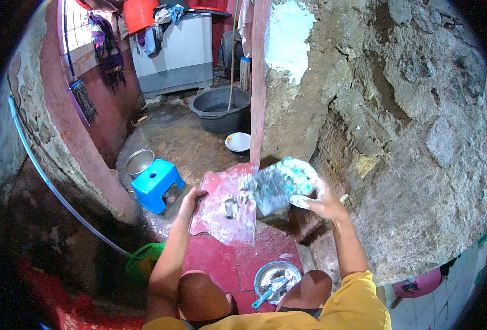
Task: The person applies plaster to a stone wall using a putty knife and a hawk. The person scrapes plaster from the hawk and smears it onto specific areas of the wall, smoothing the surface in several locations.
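My left hand (190, 201) grips the left edge of a flat reddish-pink sheet (216, 217), smeared with whitish paste and a grey patch. In my right hand (323, 202) is a flat grey piece (274, 190), streaked with white and turquoise paste. Its left edge meets or overlaps the sheet's upper right side; I cannot tell whether they touch. White paste coats my right thumb and fingers. Below, between my knees, a round bowl (261, 275) of white paste stands on the red tiles, with a blue-handled tool (265, 298) resting in it.
A rough stone wall (386, 181) with a white-coated patch (289, 38) rises at right. Ahead are a blue stool (156, 184), a metal basin (139, 162), a white plate (238, 142) and a black tub (220, 118). A blue hose (56, 179) runs along the left wall.
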### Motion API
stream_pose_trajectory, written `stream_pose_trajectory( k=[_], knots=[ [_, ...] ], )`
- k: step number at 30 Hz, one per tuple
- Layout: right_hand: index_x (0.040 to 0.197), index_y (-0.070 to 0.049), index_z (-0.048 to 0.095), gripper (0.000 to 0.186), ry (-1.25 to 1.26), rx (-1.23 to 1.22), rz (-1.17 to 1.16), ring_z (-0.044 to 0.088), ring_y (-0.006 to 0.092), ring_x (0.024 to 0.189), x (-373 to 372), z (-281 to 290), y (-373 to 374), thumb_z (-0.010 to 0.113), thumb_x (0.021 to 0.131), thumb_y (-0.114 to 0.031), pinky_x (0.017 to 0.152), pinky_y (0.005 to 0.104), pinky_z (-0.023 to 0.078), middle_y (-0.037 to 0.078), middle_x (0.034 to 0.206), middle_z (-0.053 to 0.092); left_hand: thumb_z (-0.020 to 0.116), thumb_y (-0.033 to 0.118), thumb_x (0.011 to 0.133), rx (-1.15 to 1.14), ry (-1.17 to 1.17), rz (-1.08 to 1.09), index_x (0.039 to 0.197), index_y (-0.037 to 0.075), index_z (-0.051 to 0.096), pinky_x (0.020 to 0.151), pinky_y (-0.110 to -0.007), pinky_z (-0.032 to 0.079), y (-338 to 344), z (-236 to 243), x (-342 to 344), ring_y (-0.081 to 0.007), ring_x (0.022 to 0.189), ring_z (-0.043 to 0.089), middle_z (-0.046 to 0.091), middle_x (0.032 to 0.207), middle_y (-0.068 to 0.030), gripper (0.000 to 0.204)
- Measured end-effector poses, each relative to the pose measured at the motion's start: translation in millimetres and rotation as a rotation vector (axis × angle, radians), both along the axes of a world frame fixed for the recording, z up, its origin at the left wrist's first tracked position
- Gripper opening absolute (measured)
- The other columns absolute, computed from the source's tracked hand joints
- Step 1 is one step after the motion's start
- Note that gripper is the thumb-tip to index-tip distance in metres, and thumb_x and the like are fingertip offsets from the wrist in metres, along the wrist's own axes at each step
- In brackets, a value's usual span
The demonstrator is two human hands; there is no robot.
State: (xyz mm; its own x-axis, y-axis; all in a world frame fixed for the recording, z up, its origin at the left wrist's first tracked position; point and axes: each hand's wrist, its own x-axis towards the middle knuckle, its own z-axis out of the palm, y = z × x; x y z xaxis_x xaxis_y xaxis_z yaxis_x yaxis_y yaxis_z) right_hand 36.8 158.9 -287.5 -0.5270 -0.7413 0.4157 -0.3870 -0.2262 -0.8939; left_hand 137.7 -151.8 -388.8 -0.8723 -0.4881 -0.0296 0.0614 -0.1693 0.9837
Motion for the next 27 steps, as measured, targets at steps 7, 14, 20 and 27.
stream_pose_trajectory(
  k=[7,14,20,27],
  knots=[
    [0.109,0.001,0.042,0.044,0.245,-0.160,-0.322,0.047,0.0132,0.097,22,89,17,0.059,0.069,0.002,0.085,0.0269,0.038,0.007,0.106,0.050,0.048,0.020,0.071,0.285,0.080,-0.099,0.077,0.003,0.052,0.058,-0.026,0.041,47,103,-6,-0.0145,0.061,0.050,0.053,0.070,-0.0050,0.018],
    [0.094,0.001,0.053,0.018,0.543,-0.203,-0.784,0.049,0.0060,0.065,-23,151,22,0.047,0.078,-0.005,0.056,0.0191,0.040,0.001,0.076,0.056,0.047,0.019,0.072,0.250,0.174,-0.060,0.076,0.003,0.052,0.058,-0.026,0.041,62,117,-34,-0.0137,0.060,0.049,0.052,0.070,-0.0043,0.017],
    [0.088,-0.002,0.057,0.024,0.993,0.106,-1.031,0.051,0.0115,0.055,-71,209,3,0.055,0.075,-0.022,0.053,0.0241,0.041,0.008,0.064,0.058,0.050,0.017,0.073,0.392,0.206,-0.245,0.074,0.001,0.054,0.066,-0.025,0.040,62,115,-46,-0.0143,0.067,0.050,0.054,0.072,-0.0049,0.017],
    [0.084,-0.004,0.058,0.031,1.258,0.363,-0.992,0.056,0.0300,0.062,-68,241,-24,0.056,0.072,-0.032,0.057,0.0368,0.044,0.015,0.066,0.057,0.049,0.019,0.072,0.401,0.212,-0.224,0.075,0.001,0.054,0.065,-0.026,0.040,66,120,-42,-0.0151,0.065,0.049,0.053,0.073,-0.0052,0.019]
  ],
)
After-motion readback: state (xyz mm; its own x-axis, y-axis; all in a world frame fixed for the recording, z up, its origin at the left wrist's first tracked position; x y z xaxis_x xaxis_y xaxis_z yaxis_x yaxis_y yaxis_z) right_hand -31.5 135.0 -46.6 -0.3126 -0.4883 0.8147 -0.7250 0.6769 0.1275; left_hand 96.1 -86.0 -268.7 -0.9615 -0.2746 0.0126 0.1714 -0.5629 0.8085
